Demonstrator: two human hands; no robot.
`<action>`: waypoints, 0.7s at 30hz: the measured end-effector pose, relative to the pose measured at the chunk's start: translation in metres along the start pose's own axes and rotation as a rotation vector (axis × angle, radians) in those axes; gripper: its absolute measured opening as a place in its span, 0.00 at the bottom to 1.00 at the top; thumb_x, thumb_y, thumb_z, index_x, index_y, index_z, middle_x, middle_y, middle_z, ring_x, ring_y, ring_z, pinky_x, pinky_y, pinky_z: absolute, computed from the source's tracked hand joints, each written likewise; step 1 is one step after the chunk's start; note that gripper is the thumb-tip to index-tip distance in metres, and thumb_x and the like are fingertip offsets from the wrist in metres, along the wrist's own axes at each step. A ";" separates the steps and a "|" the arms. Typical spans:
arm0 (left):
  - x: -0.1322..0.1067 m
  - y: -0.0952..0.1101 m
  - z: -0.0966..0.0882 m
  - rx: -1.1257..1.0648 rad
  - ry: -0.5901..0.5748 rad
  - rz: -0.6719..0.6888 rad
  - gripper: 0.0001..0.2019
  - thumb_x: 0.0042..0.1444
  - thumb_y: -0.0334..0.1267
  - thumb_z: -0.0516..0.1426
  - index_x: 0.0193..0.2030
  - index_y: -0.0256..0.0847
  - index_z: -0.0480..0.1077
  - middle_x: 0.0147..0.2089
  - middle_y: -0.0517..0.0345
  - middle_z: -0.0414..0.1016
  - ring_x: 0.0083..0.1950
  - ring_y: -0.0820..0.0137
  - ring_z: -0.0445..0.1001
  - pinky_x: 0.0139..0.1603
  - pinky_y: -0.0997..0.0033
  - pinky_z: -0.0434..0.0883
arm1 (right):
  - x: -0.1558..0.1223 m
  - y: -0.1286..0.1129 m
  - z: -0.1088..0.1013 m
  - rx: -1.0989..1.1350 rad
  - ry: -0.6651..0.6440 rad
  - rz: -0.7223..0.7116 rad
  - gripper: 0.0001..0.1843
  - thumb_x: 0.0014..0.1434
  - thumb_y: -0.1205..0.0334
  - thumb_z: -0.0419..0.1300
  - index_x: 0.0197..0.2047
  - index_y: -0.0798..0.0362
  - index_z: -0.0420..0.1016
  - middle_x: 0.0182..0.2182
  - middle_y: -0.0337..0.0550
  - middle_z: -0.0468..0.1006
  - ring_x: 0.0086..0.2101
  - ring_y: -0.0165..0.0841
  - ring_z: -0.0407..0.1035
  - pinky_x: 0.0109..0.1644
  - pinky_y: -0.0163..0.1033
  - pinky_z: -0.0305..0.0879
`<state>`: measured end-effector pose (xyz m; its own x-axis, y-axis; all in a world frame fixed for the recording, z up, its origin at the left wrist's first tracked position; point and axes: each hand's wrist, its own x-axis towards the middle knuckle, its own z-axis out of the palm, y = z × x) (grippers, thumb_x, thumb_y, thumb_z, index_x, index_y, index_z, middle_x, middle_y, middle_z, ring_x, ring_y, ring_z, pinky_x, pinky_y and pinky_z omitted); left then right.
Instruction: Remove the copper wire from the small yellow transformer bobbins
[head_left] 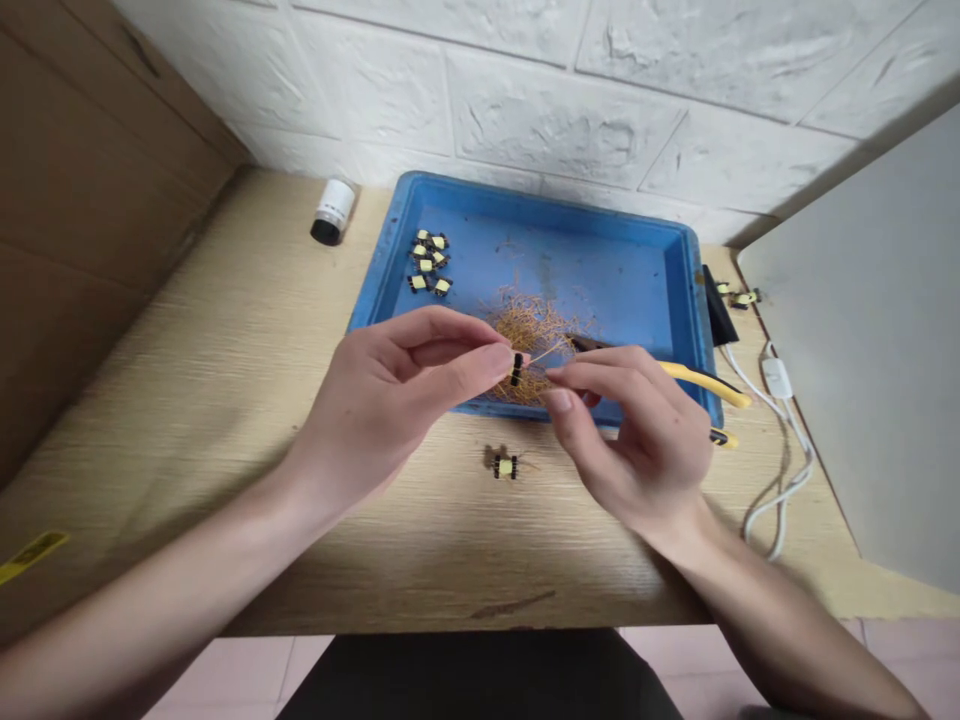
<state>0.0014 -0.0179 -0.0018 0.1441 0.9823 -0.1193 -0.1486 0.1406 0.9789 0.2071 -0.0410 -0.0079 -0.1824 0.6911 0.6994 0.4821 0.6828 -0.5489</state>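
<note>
My left hand [409, 385] pinches a small transformer coil [517, 368] between thumb and forefinger; its black end shows past the fingertips, and a thin wire sticks out to the right. Close by on the right is my right hand [637, 425], thumb and forefinger tips nearly together beside the wires. Whether a wire lies between them is too fine to make out. Below the hands, a second transformer coil [506, 467] with yellow tape and loose leads lies on the table. Yellow-handled pliers [701, 380] rest across the tray's right front, partly hidden behind my right hand.
A blue tray [694, 300] holds a heap of copper-coloured wire scraps [532, 318] and several taped coils [429, 262]. A white container with a black end [332, 212] lies left. Right are a white cable [780, 500], a black object [720, 308] and more coils [744, 298].
</note>
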 end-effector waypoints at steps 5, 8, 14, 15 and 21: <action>-0.004 -0.001 -0.001 0.046 -0.003 -0.018 0.10 0.56 0.50 0.76 0.38 0.53 0.85 0.38 0.66 0.88 0.42 0.70 0.86 0.44 0.79 0.79 | -0.004 0.000 0.001 -0.106 0.024 0.000 0.07 0.67 0.66 0.71 0.48 0.52 0.81 0.41 0.46 0.82 0.40 0.36 0.78 0.38 0.42 0.76; -0.003 -0.001 0.001 0.050 0.008 -0.023 0.11 0.55 0.51 0.76 0.38 0.53 0.84 0.37 0.66 0.88 0.40 0.71 0.85 0.42 0.80 0.78 | -0.005 0.000 0.000 -0.170 0.041 -0.032 0.08 0.67 0.62 0.72 0.48 0.50 0.81 0.38 0.42 0.77 0.38 0.35 0.76 0.39 0.43 0.76; -0.004 0.003 0.005 0.046 -0.006 -0.027 0.10 0.55 0.46 0.76 0.38 0.50 0.83 0.34 0.65 0.86 0.35 0.70 0.84 0.35 0.78 0.77 | -0.005 0.000 0.000 -0.091 -0.033 -0.039 0.10 0.67 0.68 0.71 0.50 0.52 0.79 0.40 0.45 0.83 0.40 0.36 0.78 0.42 0.44 0.77; -0.004 0.003 0.005 0.055 -0.006 -0.024 0.09 0.55 0.45 0.76 0.38 0.50 0.83 0.33 0.64 0.86 0.35 0.71 0.83 0.34 0.79 0.76 | -0.005 -0.001 0.001 -0.074 -0.040 -0.036 0.10 0.66 0.69 0.71 0.50 0.52 0.79 0.40 0.45 0.84 0.40 0.36 0.78 0.42 0.44 0.77; -0.004 0.004 0.006 0.090 0.012 -0.011 0.09 0.55 0.44 0.75 0.38 0.49 0.83 0.33 0.63 0.85 0.32 0.71 0.81 0.30 0.77 0.72 | -0.001 -0.003 0.001 -0.034 -0.045 -0.063 0.10 0.66 0.75 0.68 0.48 0.53 0.78 0.37 0.45 0.87 0.37 0.35 0.79 0.39 0.43 0.74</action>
<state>0.0061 -0.0219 0.0037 0.1336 0.9823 -0.1316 -0.0580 0.1403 0.9884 0.2055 -0.0431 -0.0073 -0.2511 0.6578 0.7101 0.4976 0.7170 -0.4882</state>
